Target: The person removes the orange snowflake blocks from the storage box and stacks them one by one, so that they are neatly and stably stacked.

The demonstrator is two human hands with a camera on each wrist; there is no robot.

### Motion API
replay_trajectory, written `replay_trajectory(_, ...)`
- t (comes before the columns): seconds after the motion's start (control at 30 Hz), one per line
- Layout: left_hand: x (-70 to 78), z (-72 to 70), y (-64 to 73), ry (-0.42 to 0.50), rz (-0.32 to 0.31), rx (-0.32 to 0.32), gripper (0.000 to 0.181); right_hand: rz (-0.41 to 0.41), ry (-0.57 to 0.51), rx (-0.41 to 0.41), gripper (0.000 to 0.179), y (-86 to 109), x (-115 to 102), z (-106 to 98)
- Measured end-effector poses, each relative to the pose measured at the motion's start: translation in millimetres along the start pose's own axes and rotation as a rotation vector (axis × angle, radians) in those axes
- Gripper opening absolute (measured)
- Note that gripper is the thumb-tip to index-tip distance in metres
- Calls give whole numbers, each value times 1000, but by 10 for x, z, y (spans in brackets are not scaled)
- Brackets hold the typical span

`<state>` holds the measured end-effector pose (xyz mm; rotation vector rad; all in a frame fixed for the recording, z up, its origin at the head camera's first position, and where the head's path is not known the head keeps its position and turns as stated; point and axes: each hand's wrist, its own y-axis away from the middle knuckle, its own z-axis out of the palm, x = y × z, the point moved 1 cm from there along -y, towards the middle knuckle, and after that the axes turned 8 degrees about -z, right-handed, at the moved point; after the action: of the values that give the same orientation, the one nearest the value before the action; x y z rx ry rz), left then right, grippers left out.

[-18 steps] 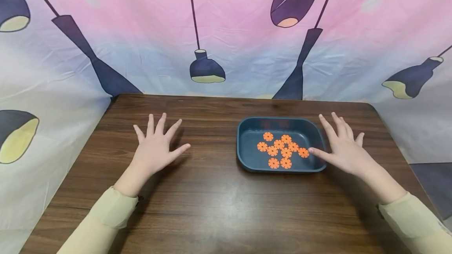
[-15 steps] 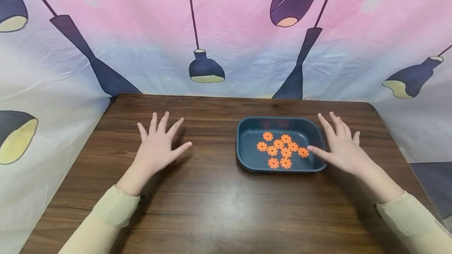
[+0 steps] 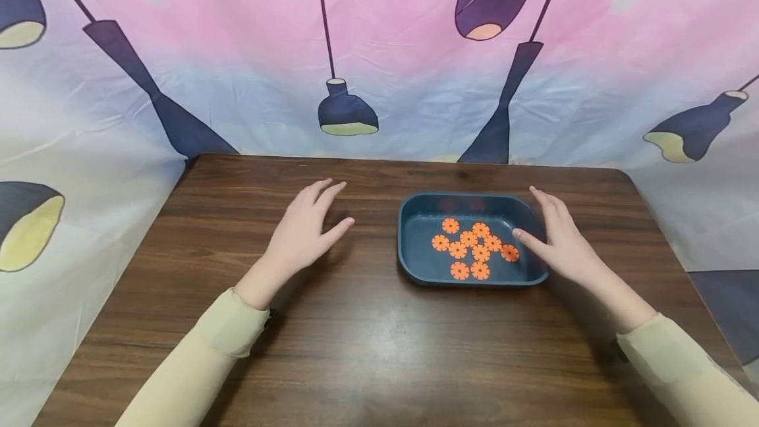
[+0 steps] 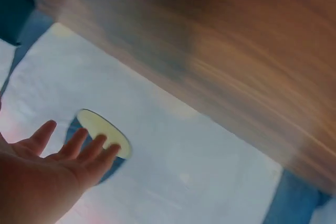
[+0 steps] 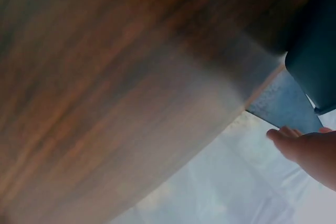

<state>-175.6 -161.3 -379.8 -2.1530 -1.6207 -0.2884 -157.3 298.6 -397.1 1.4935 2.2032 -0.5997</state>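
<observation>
A dark blue-green rectangular tray [image 3: 415,267] stands on the right half of the wooden table. Inside it lie several flat orange notched discs [image 3: 468,238], mostly in a loose cluster. My right hand [image 3: 566,242] is at the tray's right end, its thumb over the rim near the rightmost disc; whether it touches the rim I cannot tell. Left of the tray, my left hand [image 3: 304,229] hovers above the table with fingers extended and thumb apart, holding nothing. In the left wrist view its fingers [image 4: 90,150] are loosely spread. The right wrist view shows only part of the right hand [image 5: 307,150].
The brown wooden table [image 3: 356,348] ends at a back edge against a printed cloth backdrop [image 3: 267,51] with lamp drawings. Cloth also hangs along the left and right sides.
My left hand has moved right towards the tray, and its fingers have drawn closer together. My right hand has shifted slightly left, its fingers less spread. The tray and discs stay put.
</observation>
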Motion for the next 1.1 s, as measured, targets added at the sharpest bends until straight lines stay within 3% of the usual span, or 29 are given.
replay_trajectory(0.13, 168, 32, -87, 114, 27, -35, 63, 29, -123, 31, 91, -18, 33, 2)
replay_trajectory(0.43, 557, 99, -308, 267, 123, -92, 49, 31, -386, 55, 82, 20, 120, -8)
replay_trajectory(0.7, 837, 249, -469, 285, 247, -177, 42, 97, -476, -5, 77, 39, 172, -23)
replay_trajectory(1.1, 1118, 460, -646, 259, 380, -419, 35, 189, -722, -80, 68, 86, 291, 8)
